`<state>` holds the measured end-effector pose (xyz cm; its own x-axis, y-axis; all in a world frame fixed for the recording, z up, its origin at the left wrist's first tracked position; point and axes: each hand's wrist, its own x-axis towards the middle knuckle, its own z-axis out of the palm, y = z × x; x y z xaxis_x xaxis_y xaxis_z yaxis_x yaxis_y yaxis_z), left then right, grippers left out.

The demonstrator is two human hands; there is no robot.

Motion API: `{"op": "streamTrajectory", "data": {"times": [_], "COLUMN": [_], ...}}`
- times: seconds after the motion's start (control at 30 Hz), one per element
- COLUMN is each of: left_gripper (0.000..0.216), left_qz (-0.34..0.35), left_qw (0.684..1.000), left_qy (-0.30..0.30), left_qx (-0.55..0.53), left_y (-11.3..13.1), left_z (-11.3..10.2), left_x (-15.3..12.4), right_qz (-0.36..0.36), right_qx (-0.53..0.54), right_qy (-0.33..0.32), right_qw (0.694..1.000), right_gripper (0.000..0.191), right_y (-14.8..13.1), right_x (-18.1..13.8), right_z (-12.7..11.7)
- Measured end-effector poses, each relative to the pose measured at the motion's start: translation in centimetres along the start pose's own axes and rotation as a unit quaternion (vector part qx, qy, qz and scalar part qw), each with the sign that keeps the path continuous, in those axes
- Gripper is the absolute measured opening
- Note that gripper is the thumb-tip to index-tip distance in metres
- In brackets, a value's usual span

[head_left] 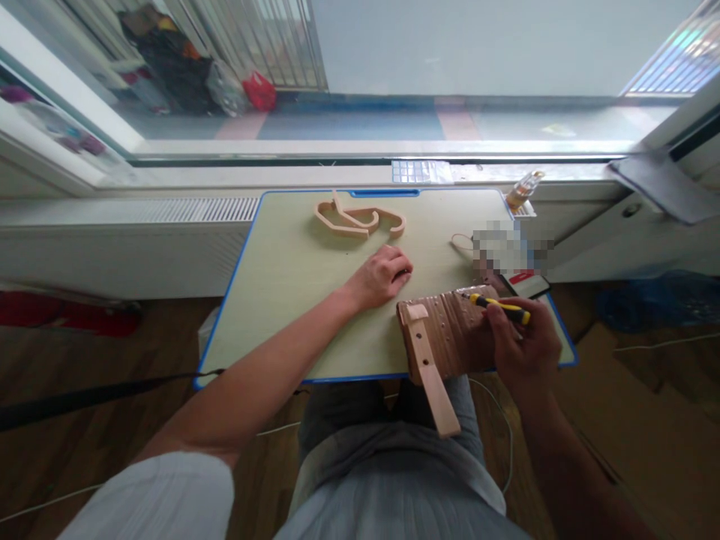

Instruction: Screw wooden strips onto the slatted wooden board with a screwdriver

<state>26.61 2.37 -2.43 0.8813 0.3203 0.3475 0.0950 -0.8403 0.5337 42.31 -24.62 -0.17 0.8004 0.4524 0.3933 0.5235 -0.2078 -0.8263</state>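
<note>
My right hand (520, 341) is closed round a yellow-and-black screwdriver (500, 304), whose tip points left onto a brown wooden board (450, 334) with several small holes. A pale wooden strip (430, 367) lies across the board's left end and juts out over the table's front edge above my lap. My left hand (382, 276) rests on the pale green table (292, 300) just left of the board, with its fingers curled under; what they hold, if anything, is hidden.
Curved pale wooden pieces (357, 219) lie at the table's far side. A small bottle (522, 191) stands at the far right corner, and a dark phone (526, 285) lies behind the board. A window sill and radiator run behind the table.
</note>
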Motion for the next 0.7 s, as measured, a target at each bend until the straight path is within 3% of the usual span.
{"op": "streamTrajectory", "data": {"times": [0.13, 0.37, 0.53, 0.7], "left_gripper": [0.018, 0.018, 0.017, 0.017], "left_qz": [-0.031, -0.069, -0.071, -0.083], "left_qw": [0.998, 0.991, 0.987, 0.98], "left_qy": [0.03, 0.067, 0.066, 0.045], "left_qx": [0.047, 0.091, 0.126, 0.173], "left_y": [-1.2, -3.4, -3.9, -3.4], "left_z": [-2.4, -5.5, -6.6, -6.8], "left_x": [-3.5, -8.6, -9.9, -9.7], "right_qz": [-0.05, -0.076, -0.071, -0.08], "right_qx": [-0.065, -0.143, -0.144, -0.098], "right_qy": [0.009, -0.023, -0.049, -0.064], "right_qw": [0.997, 0.987, 0.986, 0.99], "right_gripper": [0.037, 0.031, 0.03, 0.032], "right_y": [-0.6, -3.5, -4.9, -5.0], "right_x": [0.5, 1.6, 2.9, 4.1], "right_z": [1.8, 7.8, 11.1, 11.6]}}
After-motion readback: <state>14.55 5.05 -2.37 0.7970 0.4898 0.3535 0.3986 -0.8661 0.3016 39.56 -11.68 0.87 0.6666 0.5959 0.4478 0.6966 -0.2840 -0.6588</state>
